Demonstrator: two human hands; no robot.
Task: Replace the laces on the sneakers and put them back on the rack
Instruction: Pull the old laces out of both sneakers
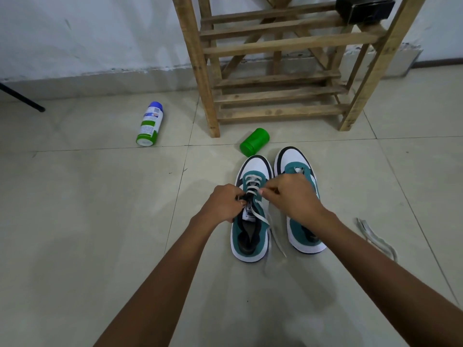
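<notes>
Two sneakers (pixel 275 206) sat side by side at six o'clock from the rack (pixel 280 61). Both hands, left hand (pixel 223 206) and right hand (pixel 293 194), pinched one lace (pixel 253 184) on the left shoe; two green containers (pixel 254 142) lay nearby.

Teal, white and black sneakers (pixel 250 221), pale grey lace (pixel 253 182), green jar (pixel 254 142), green-white can with blue cap (pixel 149 123), raw wood rack (pixel 275 46)

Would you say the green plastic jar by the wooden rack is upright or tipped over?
Tipped over: the green plastic jar lies on its side on the tiled floor, just beyond the sneakers' toes.
</notes>
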